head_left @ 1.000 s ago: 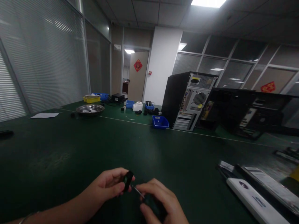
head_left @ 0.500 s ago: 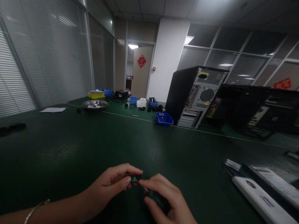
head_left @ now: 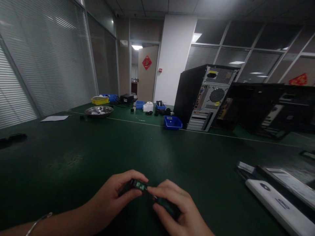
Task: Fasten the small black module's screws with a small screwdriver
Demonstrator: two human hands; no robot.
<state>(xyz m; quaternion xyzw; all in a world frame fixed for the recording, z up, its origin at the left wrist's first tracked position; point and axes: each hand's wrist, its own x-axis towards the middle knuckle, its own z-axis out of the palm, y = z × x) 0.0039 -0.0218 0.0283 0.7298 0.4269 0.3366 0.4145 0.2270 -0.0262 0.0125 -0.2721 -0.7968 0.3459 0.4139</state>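
Between the thumb and fingers of my left hand [head_left: 120,191] is a small green circuit board [head_left: 140,185] in a black housing, its green side facing up. My right hand [head_left: 176,205] is closed on a screwdriver [head_left: 155,197]. Its thin metal shaft points toward the board, while most of its dark handle is hidden in the palm. The right index fingertip lies right beside the board's right end. Whether the screwdriver's tip touches the board is too small to tell. Both hands are above the green table [head_left: 98,157].
Right of my hands lie a white device [head_left: 278,200] and a flat metal-topped part [head_left: 290,183]. Farther back stand a computer tower [head_left: 206,98], a blue bin [head_left: 172,123] and a steel bowl [head_left: 98,111]. Black parts [head_left: 14,138] sit at far left, near a white paper [head_left: 54,118].
My left hand has turned the circuit board, so more of its green face and black housing shows. The left thumb has shifted lower along it. My right hand stays close beside it with the screwdriver.
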